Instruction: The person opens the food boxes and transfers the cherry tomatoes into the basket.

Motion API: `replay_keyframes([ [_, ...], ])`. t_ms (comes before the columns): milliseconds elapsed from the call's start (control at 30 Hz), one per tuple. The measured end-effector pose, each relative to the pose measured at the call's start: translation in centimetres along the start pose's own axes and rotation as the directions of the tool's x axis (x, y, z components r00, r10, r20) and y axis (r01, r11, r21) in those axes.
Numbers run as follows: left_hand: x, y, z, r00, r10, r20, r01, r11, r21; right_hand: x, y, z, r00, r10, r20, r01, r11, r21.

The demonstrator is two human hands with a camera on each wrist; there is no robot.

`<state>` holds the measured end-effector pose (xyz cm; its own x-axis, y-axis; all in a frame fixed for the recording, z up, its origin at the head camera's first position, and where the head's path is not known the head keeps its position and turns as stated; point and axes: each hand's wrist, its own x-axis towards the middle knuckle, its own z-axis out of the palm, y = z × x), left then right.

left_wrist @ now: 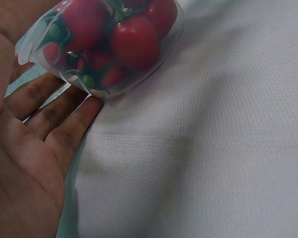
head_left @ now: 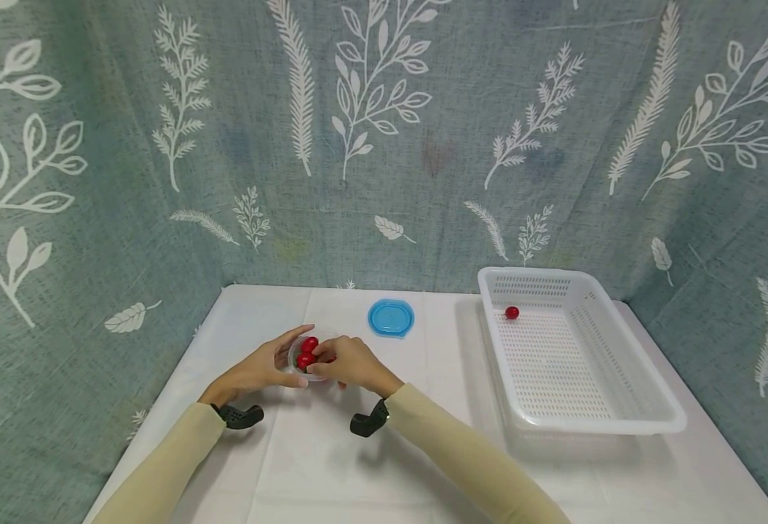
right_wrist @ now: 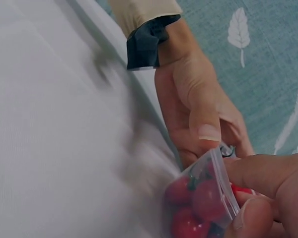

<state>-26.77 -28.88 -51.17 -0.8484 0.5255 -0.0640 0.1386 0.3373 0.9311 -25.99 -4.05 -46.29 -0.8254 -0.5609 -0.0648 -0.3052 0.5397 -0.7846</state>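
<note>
A small clear plastic tub (left_wrist: 121, 91) of red cherry tomatoes (left_wrist: 134, 43) with green stems stands on the white cloth, left of centre in the head view. My left hand (head_left: 259, 367) holds it from the left, thumb at the near side of the rim and fingers around the far side. Over the tub's right side, my right hand (head_left: 351, 362) reaches in with thumb and fingers. Between those fingertips a red tomato (right_wrist: 242, 189) shows in the right wrist view, pinched and partly hidden by the hand.
A blue lid (head_left: 391, 318) lies behind the tub, slightly right. To the right is a large white plastic basket (head_left: 619, 422) with slotted floor, one cherry tomato (head_left: 512, 313) in its far left corner. A patterned grey-green curtain (head_left: 423, 145) encloses the table's back and sides.
</note>
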Motion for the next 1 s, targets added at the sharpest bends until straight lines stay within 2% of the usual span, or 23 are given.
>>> replay_keyframes([
  [233, 0.1, -0.2, 0.0, 1.000, -0.013, -0.019, 0.013, 1.000, 0.021, 0.2, 0.4, 0.3, 0.999, 0.022, -0.035, -0.018, 0.995, 0.096],
  [433, 0.1, -0.2, 0.0, 1.000, -0.008, -0.021, 0.009, 1.000, 0.028, 0.3, 0.5, 0.5, 0.999, -0.005, -0.043, 0.009, 0.996, 0.085],
  [767, -0.1, 0.1, 0.2, 0.999, -0.031, -0.027, 0.032, 0.999, 0.036, 0.3, 0.6, 1.2, 0.986, 0.057, -0.158, -0.036, 0.991, 0.132],
  [1000, 0.0, 0.3, 0.1, 1.000, -0.015, -0.012, 0.015, 1.000, 0.009, 0.2, 0.7, 1.0, 0.979, 0.037, -0.199, -0.017, 0.995, 0.102],
])
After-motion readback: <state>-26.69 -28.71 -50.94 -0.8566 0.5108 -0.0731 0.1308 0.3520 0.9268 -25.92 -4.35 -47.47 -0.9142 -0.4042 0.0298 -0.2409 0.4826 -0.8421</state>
